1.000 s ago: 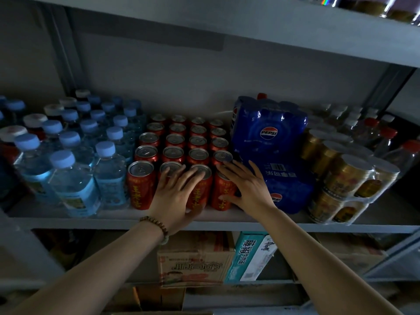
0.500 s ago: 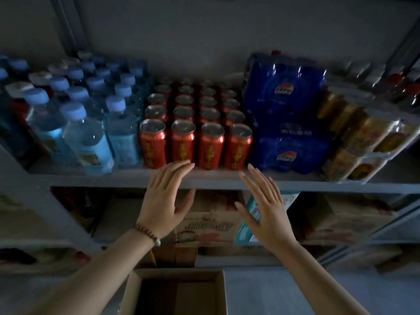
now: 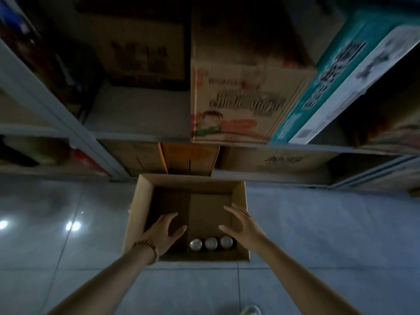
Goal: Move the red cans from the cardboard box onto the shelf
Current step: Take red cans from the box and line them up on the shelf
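Cardboard box (image 3: 141,212) holds three cans (image 3: 211,243) (silver tops up).

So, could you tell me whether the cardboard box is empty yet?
Not empty: three cans stand upright in a row against the cardboard box's near wall; the left hand hides one corner.

Entry: rear storeroom, dim light.
- Glossy grey floor tiles (image 3: 318,235) are reflecting bright light spots (image 3: 73,226) at left.
- A grey metal rack (image 3: 84,144) is spanning the upper view, its post slanting.
- A printed brown carton (image 3: 238,105) is sitting just beside a teal carton (image 3: 318,92) on a low tier.
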`<state>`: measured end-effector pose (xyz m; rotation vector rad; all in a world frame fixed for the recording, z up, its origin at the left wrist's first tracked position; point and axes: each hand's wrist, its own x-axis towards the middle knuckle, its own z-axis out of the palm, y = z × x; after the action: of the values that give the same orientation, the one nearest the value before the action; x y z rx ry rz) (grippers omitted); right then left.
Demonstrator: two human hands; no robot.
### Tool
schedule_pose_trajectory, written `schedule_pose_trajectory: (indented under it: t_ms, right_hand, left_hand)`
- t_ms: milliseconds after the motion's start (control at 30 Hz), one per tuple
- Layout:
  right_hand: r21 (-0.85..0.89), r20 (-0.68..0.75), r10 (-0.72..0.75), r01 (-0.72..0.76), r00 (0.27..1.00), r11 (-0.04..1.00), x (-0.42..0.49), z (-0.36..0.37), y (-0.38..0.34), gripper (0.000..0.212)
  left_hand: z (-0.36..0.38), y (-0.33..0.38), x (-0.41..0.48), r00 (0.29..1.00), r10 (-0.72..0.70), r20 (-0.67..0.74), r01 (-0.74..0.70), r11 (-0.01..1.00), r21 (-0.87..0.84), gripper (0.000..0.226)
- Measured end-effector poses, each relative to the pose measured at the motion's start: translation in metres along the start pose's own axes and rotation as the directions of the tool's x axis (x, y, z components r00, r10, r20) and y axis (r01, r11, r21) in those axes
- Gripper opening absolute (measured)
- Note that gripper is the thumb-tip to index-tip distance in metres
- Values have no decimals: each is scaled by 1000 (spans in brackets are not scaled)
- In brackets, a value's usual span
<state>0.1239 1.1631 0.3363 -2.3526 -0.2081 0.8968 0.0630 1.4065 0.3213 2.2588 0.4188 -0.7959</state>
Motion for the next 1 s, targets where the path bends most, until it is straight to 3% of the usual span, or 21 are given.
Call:
schedule_pose_trajectory:
  t_ms: [133, 267, 400, 500, 567, 700, 800, 933, 1000]
  right_hand:
    - [1, 219, 83, -85, 972, 996, 65, 69, 69, 61]
    - [-16, 361, 91, -91, 928, 996, 130, 122, 125, 60]
    - [-40, 496, 44, -28, 867, 999, 191, 159, 160, 56]
    - [-51, 533, 20, 9, 846, 999, 226, 170, 175, 49]
    - [-54, 575, 20, 14, 818, 998, 235, 171, 182, 51]
    - [-84, 657, 37, 25, 753, 996, 243, 184, 195, 47]
    - [-69, 664, 45, 1, 747, 998, 248, 194, 196, 45]
    - [-5, 676, 67, -86, 734, 996, 252, 202, 195, 68]
    - [110, 627, 37, -135, 778, 985, 251, 215, 194, 75]
  left_hand:
    - [71, -34, 62, 970, -113, 214, 107, 994, 38, 61]
    - [128, -64, 126, 938, -158, 310, 147, 987, 58, 62]
    - [165, -102, 186, 909, -129, 397, 56, 980, 190, 78]
    - [185, -124, 222, 882, -63, 466, -29, 982, 187, 72]
    - [194, -131, 237, 858, -70, 508, 13, 993, 115, 63]
    - [205, -145, 258, 869, -124, 479, 105, 992, 66, 46]
    - [204, -150, 265, 875, -134, 465, 165, 986, -25, 44]
    - [200, -151, 272, 938, -128, 323, 149, 988, -40, 48]
    - [198, -153, 275, 959, -143, 244, 145, 989, 9, 54]
